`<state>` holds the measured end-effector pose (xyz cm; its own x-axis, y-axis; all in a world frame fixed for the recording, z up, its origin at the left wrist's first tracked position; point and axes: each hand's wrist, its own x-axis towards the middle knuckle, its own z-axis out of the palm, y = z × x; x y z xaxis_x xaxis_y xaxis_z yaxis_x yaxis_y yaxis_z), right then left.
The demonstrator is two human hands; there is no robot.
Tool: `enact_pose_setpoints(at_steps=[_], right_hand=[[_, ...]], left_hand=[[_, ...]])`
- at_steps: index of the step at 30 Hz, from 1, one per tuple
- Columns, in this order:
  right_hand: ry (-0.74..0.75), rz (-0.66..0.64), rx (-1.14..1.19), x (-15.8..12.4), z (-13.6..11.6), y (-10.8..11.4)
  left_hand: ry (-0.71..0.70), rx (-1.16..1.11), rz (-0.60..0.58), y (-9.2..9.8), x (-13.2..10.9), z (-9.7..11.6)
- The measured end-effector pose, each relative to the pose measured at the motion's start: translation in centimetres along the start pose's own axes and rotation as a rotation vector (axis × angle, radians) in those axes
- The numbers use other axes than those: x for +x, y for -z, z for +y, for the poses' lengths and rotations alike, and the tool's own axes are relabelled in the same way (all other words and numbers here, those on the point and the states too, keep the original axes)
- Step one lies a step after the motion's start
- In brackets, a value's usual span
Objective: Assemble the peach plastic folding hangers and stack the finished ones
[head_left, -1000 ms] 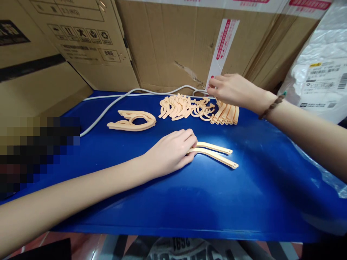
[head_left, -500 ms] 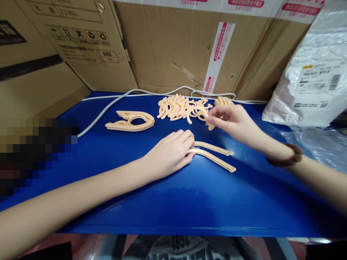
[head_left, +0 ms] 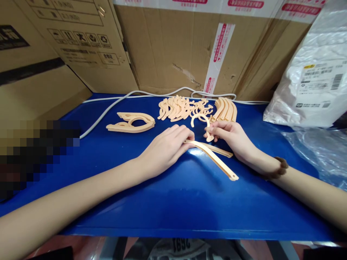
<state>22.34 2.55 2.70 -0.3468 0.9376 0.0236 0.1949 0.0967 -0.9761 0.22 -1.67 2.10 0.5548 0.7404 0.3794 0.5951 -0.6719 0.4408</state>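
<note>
Pinched in the fingers of my left hand (head_left: 170, 150) is the left end of a cream plastic hanger arm (head_left: 217, 161), its far end pointing toward the lower right. Behind it lies a second hanger arm (head_left: 221, 150), partly covered; whether my fingers touch that one too, I cannot tell. My right hand (head_left: 234, 137) grips a cream hanger hook (head_left: 208, 124) by its stem, with the curved end up and the small foot down, just above the two arms. To the left, several folded hangers (head_left: 135, 127) rest together on the blue table (head_left: 173, 206).
At the back are a heap of short curved pieces (head_left: 175, 108), some loose hooks (head_left: 202, 105) and a row of hanger arms (head_left: 226, 109). A white cable (head_left: 108, 108) runs before the cardboard boxes (head_left: 173, 54). A white plastic parcel (head_left: 306, 83) stands at right.
My right hand has drawn a hook from the heap toward me, near the arms. My left hand has raised and tilted the front hanger arm, bringing its left end over the other.
</note>
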Motion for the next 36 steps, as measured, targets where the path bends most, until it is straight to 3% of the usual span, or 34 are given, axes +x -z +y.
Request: enact_pose_setpoints(at_steps=[7, 10, 13, 16, 19, 22, 26, 29, 36], right_hand=[[-0.002, -0.041, 0.055, 0.0, 0.2, 0.0], [-0.009, -0.042, 0.062, 0.0, 0.3, 0.0], [-0.004, -0.054, 0.055, -0.1, 0.3, 0.0], [0.002, -0.069, 0.035, -0.2, 0.2, -0.1], [-0.003, -0.064, 0.021, -0.2, 0.2, -0.2], [-0.012, -0.046, 0.059, -0.2, 0.3, -0.3], [0.012, -0.055, 0.121, -0.2, 0.5, -0.2], [0.034, -0.073, 0.118, -0.2, 0.5, -0.2], [0.047, -0.086, 0.086, -0.2, 0.4, -0.1]], left_hand=[[0.339, -0.899, 0.085, 1.0, 0.5, 0.0], [0.427, -1.116, 0.126, 1.3, 0.7, -0.1], [0.521, -1.185, 0.125, 1.5, 0.7, -0.2], [0.567, -1.068, 0.045, 1.5, 0.5, -0.2], [0.498, -0.821, -0.018, 1.3, 0.2, 0.0], [0.395, -0.37, -0.025, 1.0, -0.1, 0.3], [0.352, 0.236, -0.152, 0.6, -0.4, 0.4], [0.318, 0.335, -0.206, 0.3, -0.3, 0.1], [0.311, 0.321, -0.223, 0.0, -0.3, 0.1]])
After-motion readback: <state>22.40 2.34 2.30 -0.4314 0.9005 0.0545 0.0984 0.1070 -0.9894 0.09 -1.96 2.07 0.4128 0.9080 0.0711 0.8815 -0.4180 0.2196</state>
